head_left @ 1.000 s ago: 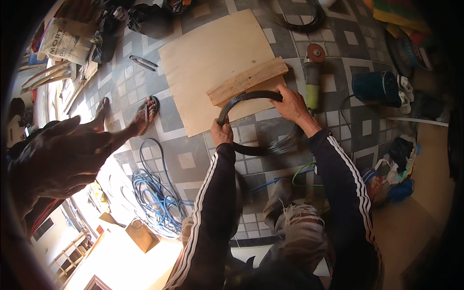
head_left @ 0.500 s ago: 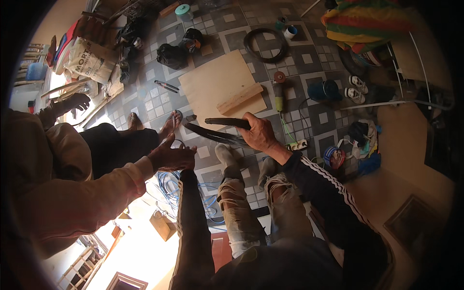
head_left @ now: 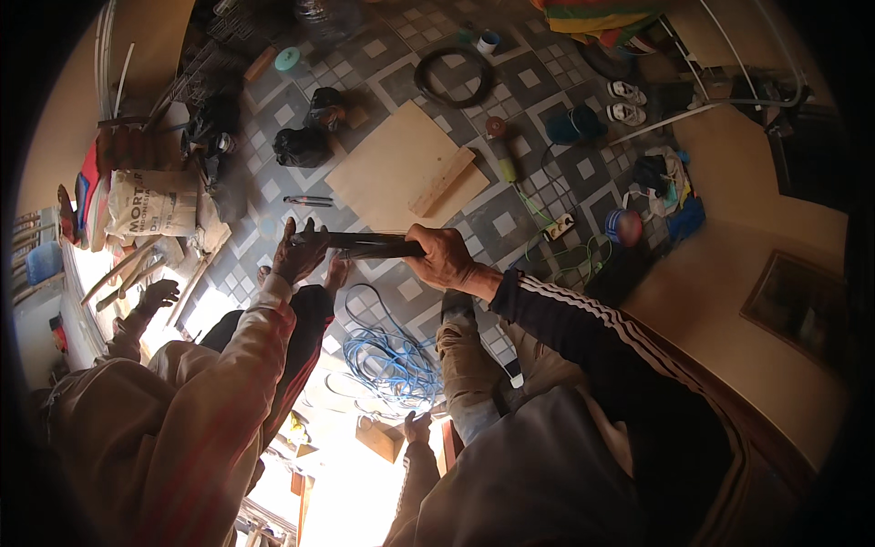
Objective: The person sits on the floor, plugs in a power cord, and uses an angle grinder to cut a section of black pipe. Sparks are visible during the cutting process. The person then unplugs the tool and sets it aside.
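Patterned grey tile floor (head_left: pixel 510 223) strewn with gear

A plywood board (head_left: pixel 401 169) with a wood strip (head_left: pixel 442 180) on it, a black hose coil (head_left: pixel 453 77), blue cable (head_left: pixel 392 360), a sack (head_left: pixel 150 205), white shoes (head_left: pixel 627 102).

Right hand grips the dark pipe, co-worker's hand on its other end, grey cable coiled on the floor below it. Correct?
Not quite: the head view shows the coiled cable is blue, not grey. The rest holds: the right hand grips the dark pipe and the co-worker's hand is on its other end.
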